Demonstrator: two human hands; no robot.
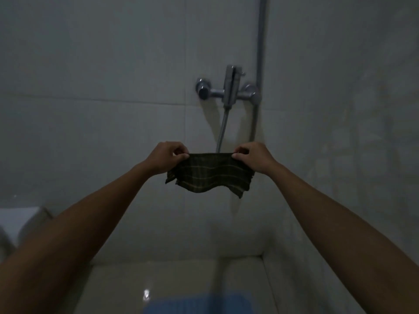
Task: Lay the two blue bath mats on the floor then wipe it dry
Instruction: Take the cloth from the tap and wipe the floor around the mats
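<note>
Both arms reach out toward the tiled wall, and the left hand point(166, 157) and right hand point(255, 155) each pinch a top corner of a dark checked cloth point(209, 174), stretching its upper edge taut between the fingertips while the rest hangs below them. Just above the fingers sits the chrome shower mixer point(227, 90), its hose dropping behind the cloth. Far below the hands, a blue bath mat point(197, 302) lies on the glossy floor point(118, 288).

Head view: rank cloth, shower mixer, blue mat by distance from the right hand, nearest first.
1. Checked cloth: pinched at its top corner by the right hand.
2. Shower mixer: on the wall, above the hands.
3. Blue mat: on the floor, far below.
</note>
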